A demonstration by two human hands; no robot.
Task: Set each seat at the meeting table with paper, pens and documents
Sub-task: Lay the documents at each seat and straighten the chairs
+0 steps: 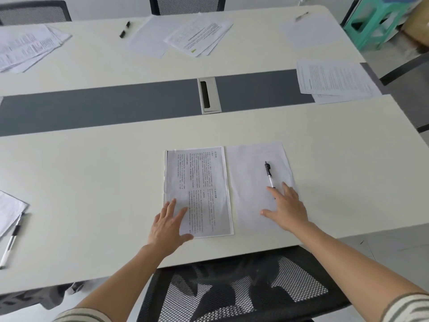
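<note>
On the near half of the white meeting table point(92, 182) lies a printed document point(202, 182), and right beside it a blank sheet of paper point(250, 182). A black-and-clear pen point(269, 174) lies on the blank sheet. My left hand point(168, 225) rests flat with straight fingers on the document's lower left corner. My right hand point(286, 209) lies flat on the blank sheet, its fingertips touching the pen's lower end.
A black mesh chair point(243, 291) stands below the near edge. Other sets of papers lie at the far left point(25, 46), far middle point(197, 36), right point(334, 77) and near left point(9, 210), with pens point(125, 29) point(10, 242). A cable hatch point(209, 95) sits in the grey centre strip.
</note>
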